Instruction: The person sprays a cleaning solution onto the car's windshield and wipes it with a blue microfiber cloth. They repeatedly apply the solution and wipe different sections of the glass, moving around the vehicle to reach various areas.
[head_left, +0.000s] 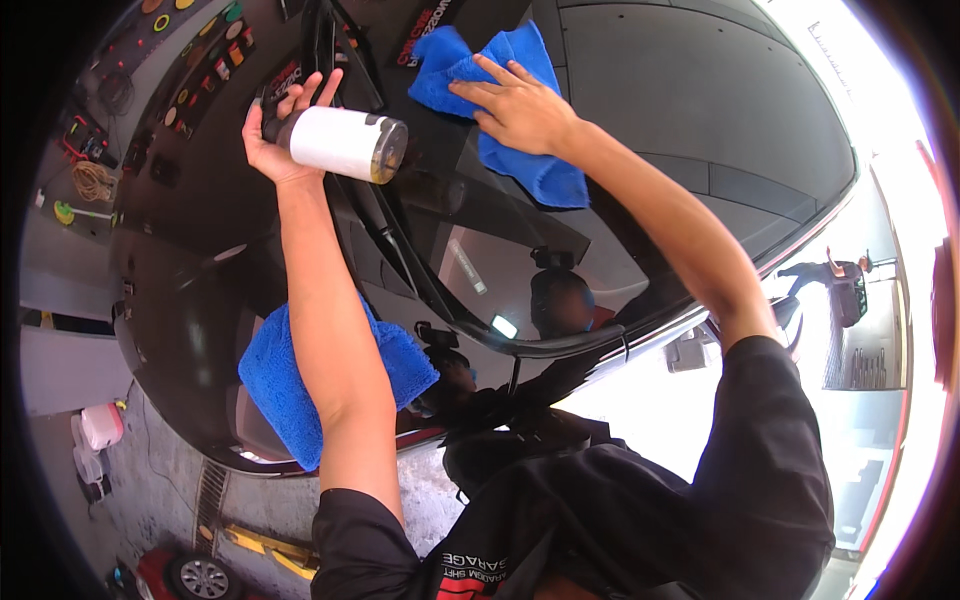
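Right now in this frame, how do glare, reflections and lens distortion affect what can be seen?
Head view: daylight blows out the right side to white; the glossy dark car windscreen mirrors the person's silhouette; fisheye bends edges, dark vignette at the rim. The right hand on the blue microfibre cloth and the left hand holding the white spray bottle stay sharp.

White spray bottle (340, 142) held sideways; blue cloth (500, 105) pressed flat on windshield (640, 150)

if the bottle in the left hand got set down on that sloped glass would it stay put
Probably not. The bottle is a smooth cylinder, held on its side in the left hand, so it would likely roll. The dark windshield looks glossy and curved, giving little grip. Its weight cannot be judged.
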